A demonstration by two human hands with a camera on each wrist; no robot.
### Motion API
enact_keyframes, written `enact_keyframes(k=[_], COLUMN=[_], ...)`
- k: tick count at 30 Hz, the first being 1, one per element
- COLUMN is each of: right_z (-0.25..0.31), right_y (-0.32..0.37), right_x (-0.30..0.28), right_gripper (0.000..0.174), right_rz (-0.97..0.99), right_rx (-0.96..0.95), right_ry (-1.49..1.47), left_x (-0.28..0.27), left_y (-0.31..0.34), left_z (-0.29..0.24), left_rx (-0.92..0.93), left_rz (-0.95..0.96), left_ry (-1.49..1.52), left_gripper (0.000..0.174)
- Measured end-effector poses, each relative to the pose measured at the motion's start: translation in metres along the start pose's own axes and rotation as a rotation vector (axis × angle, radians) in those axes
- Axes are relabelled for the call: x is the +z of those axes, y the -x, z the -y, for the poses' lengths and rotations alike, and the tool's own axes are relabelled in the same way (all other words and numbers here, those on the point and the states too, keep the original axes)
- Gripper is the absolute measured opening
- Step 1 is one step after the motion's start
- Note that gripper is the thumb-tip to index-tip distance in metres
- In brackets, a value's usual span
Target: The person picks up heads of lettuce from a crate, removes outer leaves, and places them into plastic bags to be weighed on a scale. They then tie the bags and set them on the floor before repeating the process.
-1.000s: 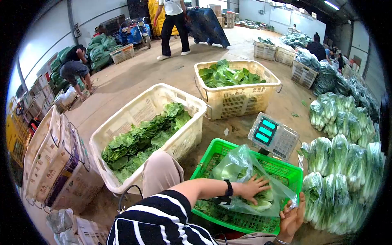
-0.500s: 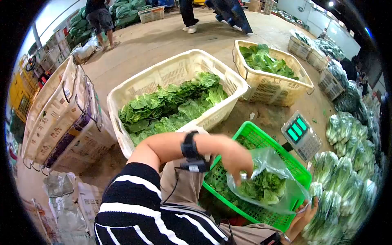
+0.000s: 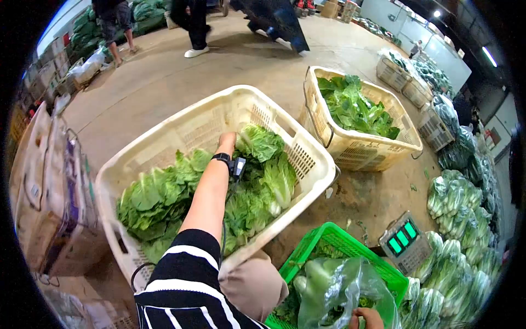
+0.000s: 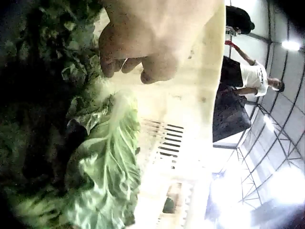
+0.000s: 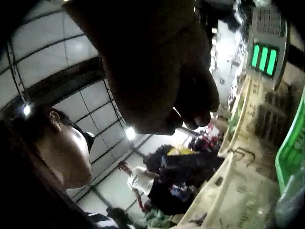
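Note:
My left hand (image 3: 227, 141) reaches down into a large cream plastic crate (image 3: 118, 181) of leafy green lettuce (image 3: 150, 194). In the left wrist view its fingers (image 4: 151, 71) are loosely bent, with nothing between them, just above the pale base of a lettuce head (image 4: 107, 167). At the bottom of the head view my right hand (image 3: 368, 318) pinches the edge of a clear plastic bag (image 3: 334, 279). Greens show through the bag, which sits in a bright green basket (image 3: 397, 288). In the right wrist view that hand is a dark shape with curled fingers.
A scale display (image 3: 402, 238) stands beside the green basket. Bagged greens (image 3: 444, 263) line the right side. Another cream crate (image 3: 361, 151) of greens stands beyond, and stacked crates (image 3: 52, 208) are at the left. Further off, a person (image 5: 140, 183) stands by a dark blue pallet (image 3: 276, 24).
My left hand has moved from the bag over to the cream crate and down among the lettuce. The right hand stays at the bag's edge. The head view has shifted.

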State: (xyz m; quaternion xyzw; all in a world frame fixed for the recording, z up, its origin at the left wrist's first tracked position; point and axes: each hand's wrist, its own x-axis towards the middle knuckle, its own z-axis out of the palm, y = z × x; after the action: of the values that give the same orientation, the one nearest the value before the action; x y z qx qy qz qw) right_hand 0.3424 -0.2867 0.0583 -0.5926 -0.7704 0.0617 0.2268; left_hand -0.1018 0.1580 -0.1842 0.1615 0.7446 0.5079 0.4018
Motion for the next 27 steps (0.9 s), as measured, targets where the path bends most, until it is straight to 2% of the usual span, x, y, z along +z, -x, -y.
enact_keyframes(k=[1,2,4,6,8,10,12,14,15,16,18,19,20,22,23,24,26,27], right_z=[0.008,0.009,0.007,0.007,0.002,-0.005,-0.008,-0.01,-0.012,-0.015,-0.016,-0.014,-0.012,-0.011,-0.014,-0.016,-0.02,-0.022], right_y=[-0.029,-0.053,-0.095,-0.135,-0.163,-0.179,-0.183,-0.185,-0.186,-0.184,-0.183,-0.186,-0.187,-0.184,-0.181,-0.177,-0.166,-0.164], right_x=[0.003,0.009,0.02,0.037,0.06,0.09,0.11,0.124,0.128,0.131,0.138,0.139,0.139,0.139,0.141,0.143,0.149,0.15], right_gripper=[0.015,0.015,0.013,0.012,0.012,0.027,0.022,0.017,0.018,0.019,0.019,0.019,0.02,0.02,0.021,0.022,0.022,0.022], right_rz=[0.032,0.045,0.243,0.3,0.352,0.427,0.444,0.454,0.469,0.484,0.516,0.545,0.57,0.567,0.556,0.543,0.571,0.598], right_rx=[-0.031,-0.015,-0.111,-0.163,-0.216,-0.362,-0.321,-0.284,-0.258,-0.222,-0.178,-0.171,-0.163,-0.134,-0.117,-0.102,-0.063,-0.037], right_ry=[-0.055,-0.049,-0.032,-0.06,-0.085,-0.015,-0.094,-0.186,-0.19,-0.193,-0.198,-0.177,-0.155,-0.141,-0.168,-0.196,-0.201,-0.198], left_x=[0.01,0.011,0.019,0.043,0.052,0.049,0.049,0.044,0.047,0.042,0.026,0.032,0.027,0.031,0.034,0.029,0.033,0.035], left_y=[-0.031,-0.013,-0.013,-0.075,-0.058,-0.035,-0.039,-0.074,-0.123,-0.114,-0.066,-0.057,-0.055,-0.075,-0.056,-0.053,-0.055,-0.065], left_z=[0.015,0.003,-0.011,0.009,-0.011,-0.025,-0.017,-0.002,0.025,0.025,0.009,-0.006,-0.004,-0.007,-0.015,-0.015,-0.012,-0.007], left_rx=[0.043,0.006,-0.063,0.036,-0.095,-0.08,-0.067,0.04,0.112,0.102,0.117,-0.117,0.071,-0.028,-0.09,-0.116,-0.008,-0.006], left_rz=[-0.012,-0.036,0.008,0.054,0.053,0.006,-0.056,0.09,0.239,0.242,0.554,0.355,0.468,0.393,0.318,0.452,0.317,0.31], left_ry=[-0.056,-0.021,-0.084,-0.393,-0.534,-0.488,-0.452,-0.521,-0.399,-0.407,0.194,0.043,-0.003,-0.24,-0.17,-0.042,-0.046,-0.042], left_gripper=[0.046,0.051,0.058,0.067,0.073,0.077,0.08,0.083,0.078,0.078,0.074,0.071,0.076,0.078,0.078,0.074,0.067,0.067])
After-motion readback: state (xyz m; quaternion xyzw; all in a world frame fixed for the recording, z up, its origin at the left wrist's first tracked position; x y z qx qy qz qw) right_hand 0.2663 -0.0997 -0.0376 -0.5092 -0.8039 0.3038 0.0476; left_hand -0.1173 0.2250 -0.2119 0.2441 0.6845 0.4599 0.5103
